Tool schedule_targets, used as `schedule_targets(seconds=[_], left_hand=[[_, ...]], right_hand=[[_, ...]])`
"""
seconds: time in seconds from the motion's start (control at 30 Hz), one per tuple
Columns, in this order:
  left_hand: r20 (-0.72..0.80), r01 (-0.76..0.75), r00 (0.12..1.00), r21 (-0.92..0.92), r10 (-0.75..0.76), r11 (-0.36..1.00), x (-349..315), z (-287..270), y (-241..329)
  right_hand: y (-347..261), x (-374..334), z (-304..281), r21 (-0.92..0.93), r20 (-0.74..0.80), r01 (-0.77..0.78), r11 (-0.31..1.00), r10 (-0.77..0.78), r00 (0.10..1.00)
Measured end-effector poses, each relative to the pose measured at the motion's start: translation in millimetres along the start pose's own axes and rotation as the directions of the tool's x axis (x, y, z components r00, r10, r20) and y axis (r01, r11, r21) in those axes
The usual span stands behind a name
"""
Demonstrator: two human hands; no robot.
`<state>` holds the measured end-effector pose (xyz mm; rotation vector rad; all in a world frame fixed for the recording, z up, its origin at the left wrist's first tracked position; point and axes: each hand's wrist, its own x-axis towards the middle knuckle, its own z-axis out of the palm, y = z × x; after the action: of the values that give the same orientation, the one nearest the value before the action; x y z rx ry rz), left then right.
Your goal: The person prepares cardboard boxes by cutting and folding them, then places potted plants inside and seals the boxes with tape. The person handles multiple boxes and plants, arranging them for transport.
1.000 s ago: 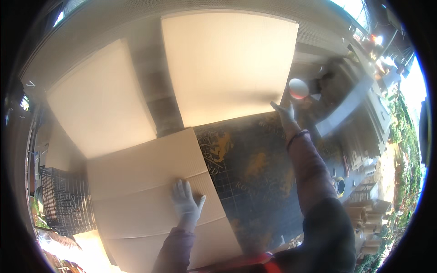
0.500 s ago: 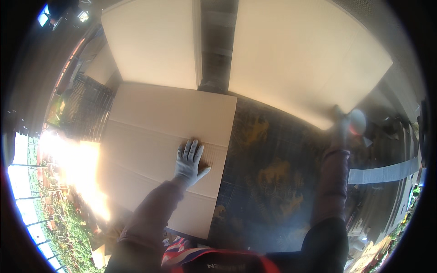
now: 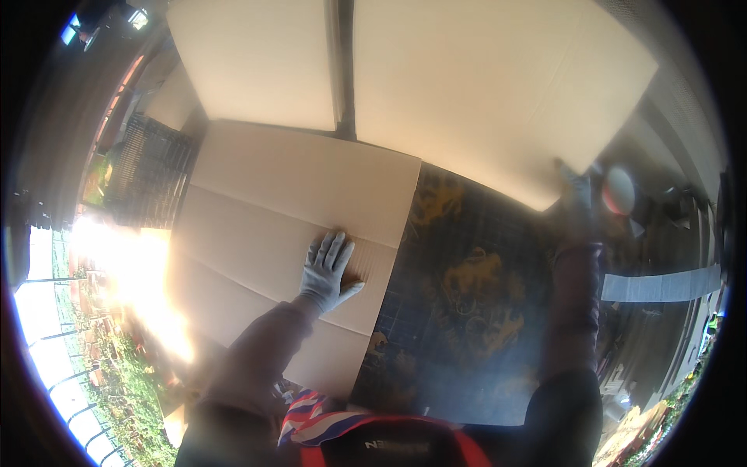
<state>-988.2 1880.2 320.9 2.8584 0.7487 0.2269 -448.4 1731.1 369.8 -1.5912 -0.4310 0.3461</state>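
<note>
My left hand (image 3: 327, 272), in a grey glove, lies flat on a creased cardboard sheet (image 3: 264, 175) with its fingers stretched out and the thumb apart. Farther right, my gloved right hand (image 3: 574, 189) is at the near right corner of a large cardboard sheet (image 3: 482, 86). It looks closed over that edge, one digit on top, though blur softens its fingers. Another cardboard piece (image 3: 257, 62) stands at the far left, with a narrow dark gap between it and the large sheet.
Under the sheets is a dark, stained work surface (image 3: 459, 303) with yellowish-brown patches. A round white and red object (image 3: 619, 191) lies beyond my right hand. A pale grey strip (image 3: 661, 285) is at the right. Bright sunlight and green plants (image 3: 124, 389) show at the left.
The large right-hand sheet has shifted left with my right hand, narrowing the gap to the far left piece. My left hand stays flat on the creased sheet.
</note>
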Motion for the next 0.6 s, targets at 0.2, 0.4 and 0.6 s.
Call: schedule_targets(seconds=[0.2,0.4,0.6], left_hand=[[-0.089,-0.058,0.994,-0.025,0.056,0.998,2.3,-0.1,1.8],[-0.062,-0.02,0.998,-0.025,0.019,0.999,3.1,2.8,2.2],[-0.072,-0.01,0.997,-0.004,0.01,1.0,5.6,11.6,-0.9]], right_hand=[[-10.4,2.6,58.3,0.032,-0.059,-0.01,0.999,0.012,0.998],[-7.6,12.3,63.8,0.064,-0.08,0.033,0.997,-0.028,0.996],[20.2,30.2,49.2,0.078,-0.146,0.209,0.975,-0.197,0.97]])
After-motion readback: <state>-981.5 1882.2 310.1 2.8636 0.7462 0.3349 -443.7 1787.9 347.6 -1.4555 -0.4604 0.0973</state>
